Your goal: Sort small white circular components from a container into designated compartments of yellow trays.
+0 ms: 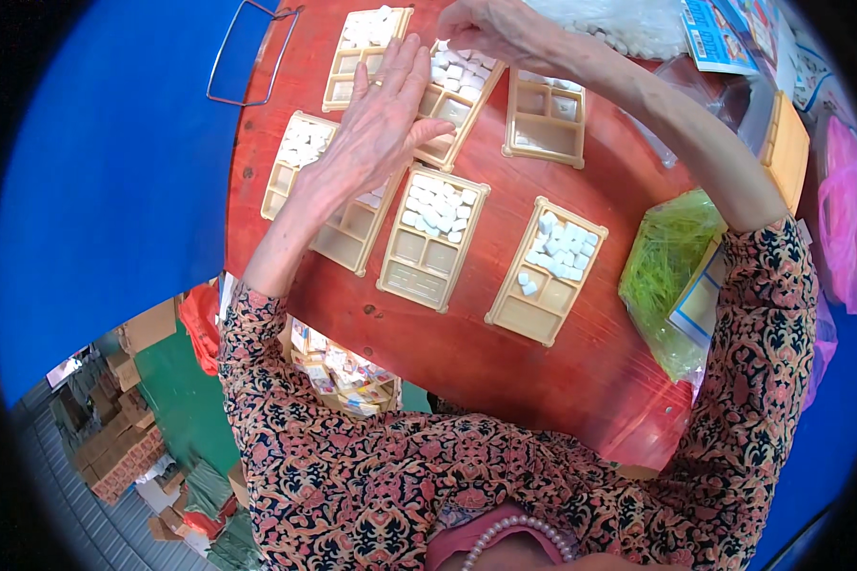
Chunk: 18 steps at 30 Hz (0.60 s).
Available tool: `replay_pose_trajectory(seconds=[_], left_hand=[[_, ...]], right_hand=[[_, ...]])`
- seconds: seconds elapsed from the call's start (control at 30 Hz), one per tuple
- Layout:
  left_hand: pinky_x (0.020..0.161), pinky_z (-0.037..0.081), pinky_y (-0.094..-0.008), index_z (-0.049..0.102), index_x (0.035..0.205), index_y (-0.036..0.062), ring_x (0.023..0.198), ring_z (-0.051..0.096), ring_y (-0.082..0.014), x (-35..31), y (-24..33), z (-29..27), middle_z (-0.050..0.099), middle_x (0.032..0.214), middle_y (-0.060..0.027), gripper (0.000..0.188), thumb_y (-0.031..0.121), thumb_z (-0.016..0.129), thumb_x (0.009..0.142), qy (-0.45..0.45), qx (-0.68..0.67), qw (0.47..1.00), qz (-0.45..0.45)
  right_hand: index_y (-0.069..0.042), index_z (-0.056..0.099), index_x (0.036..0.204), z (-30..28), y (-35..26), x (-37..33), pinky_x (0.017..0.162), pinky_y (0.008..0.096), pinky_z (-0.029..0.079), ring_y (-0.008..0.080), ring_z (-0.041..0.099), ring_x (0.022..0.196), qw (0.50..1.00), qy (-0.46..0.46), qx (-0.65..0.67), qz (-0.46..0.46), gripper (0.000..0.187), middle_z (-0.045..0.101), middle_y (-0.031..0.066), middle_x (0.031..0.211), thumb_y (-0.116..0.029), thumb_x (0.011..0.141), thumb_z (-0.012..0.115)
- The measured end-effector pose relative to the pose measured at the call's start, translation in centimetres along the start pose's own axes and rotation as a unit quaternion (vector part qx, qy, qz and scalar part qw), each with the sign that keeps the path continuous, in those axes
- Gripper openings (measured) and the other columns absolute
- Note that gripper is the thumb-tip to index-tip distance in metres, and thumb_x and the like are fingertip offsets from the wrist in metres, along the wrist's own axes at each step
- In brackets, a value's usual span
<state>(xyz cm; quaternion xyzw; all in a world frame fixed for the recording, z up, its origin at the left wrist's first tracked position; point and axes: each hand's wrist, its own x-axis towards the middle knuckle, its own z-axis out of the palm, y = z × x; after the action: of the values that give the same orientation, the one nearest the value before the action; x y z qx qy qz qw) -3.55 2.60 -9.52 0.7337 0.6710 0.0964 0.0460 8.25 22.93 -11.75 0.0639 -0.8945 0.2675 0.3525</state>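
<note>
My left hand (pixel 376 128) lies over the trays at the upper left, its fingers stretched out and the thumb apart. Partly under it is a cream compartment tray (pixel 357 228), with another tilted tray (pixel 454 143) beside its thumb. Small white blocks (pixel 462 71) fill the far compartment of that tilted tray. My right hand (pixel 500 30) hovers at its far end, fingers curled together in a pinch; whatever they hold is hidden. Closer to me are two more trays, a middle one (pixel 409 278) and a right one (pixel 527 317), both with white blocks in their far compartments.
Further cream trays stand at the far left (pixel 347 67), left (pixel 278 181) and far right (pixel 546 143) of the red table (pixel 352 309). A clear bag of green shreds (pixel 671 257) lies at right. Beyond are a clear bag of white pieces (pixel 609 21) and a wire frame (pixel 245 99).
</note>
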Motion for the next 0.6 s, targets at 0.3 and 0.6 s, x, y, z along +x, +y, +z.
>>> replay_pose_trajectory(seconds=[0.3, 0.6], left_hand=[[0.116, 0.009, -0.0539, 0.020, 0.145, -0.0068, 0.145, 0.009, -0.0353, 0.1, 0.1, 0.1, 0.013, 0.155, -0.0235, 0.078, 0.043, 0.052, 0.093, -0.044, 0.018, 0.999, -0.001], [0.114, 0.011, -0.0582, 0.021, 0.145, -0.0070, 0.145, 0.008, -0.0368, -0.3, 0.5, -0.3, 0.014, 0.154, -0.0238, 0.079, 0.042, 0.052, 0.093, -0.034, -0.006, 0.999, 0.000]], right_hand=[[0.002, 0.065, 0.078, 0.1, -2.6, -0.7, 0.064, 0.0364, 0.051, 0.0297, 0.065, 0.068, 0.981, -0.142, 0.002, 0.134, 0.013, 0.066, 0.0158, 0.072, -0.008, 0.071, 0.070], [-0.001, 0.065, 0.070, -3.3, -1.9, 0.4, 0.053, 0.0258, 0.044, 0.0092, 0.054, 0.058, 0.916, -0.084, 0.184, 0.346, 0.012, 0.060, 0.0016, 0.062, -0.011, 0.074, 0.069]])
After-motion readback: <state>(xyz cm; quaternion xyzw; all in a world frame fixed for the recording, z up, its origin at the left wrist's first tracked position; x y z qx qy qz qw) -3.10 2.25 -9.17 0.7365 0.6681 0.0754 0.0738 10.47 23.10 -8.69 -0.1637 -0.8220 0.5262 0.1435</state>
